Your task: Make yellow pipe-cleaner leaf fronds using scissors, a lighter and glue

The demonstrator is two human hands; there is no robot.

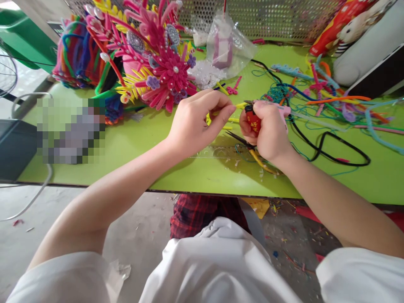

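My left hand [200, 120] is closed, with thumb and forefinger pinching the end of a thin yellow pipe cleaner piece [240, 105]. My right hand [269, 128] wraps round a red lighter [253, 120] with yellow characters and a black top. Its thumb rests on the top, and the metal end sits close to the yellow piece. More yellow pieces [232, 120] lie under my left fingers. Below my right hand are scissors [238, 137] with dark blades, partly hidden, and a clear ruler [210, 151]. Behind that hand shows a pink part [285, 111] with a translucent stick.
A large pink and yellow pipe cleaner flower arrangement [172, 69] stands at the back, beside bundled pipe cleaners [80, 52]. A clear plastic bag [232, 46] holds a purple item. Tangled pipe cleaners and threads [328, 94] cover the right. A black cord [347, 162] loops over the green table [378, 181].
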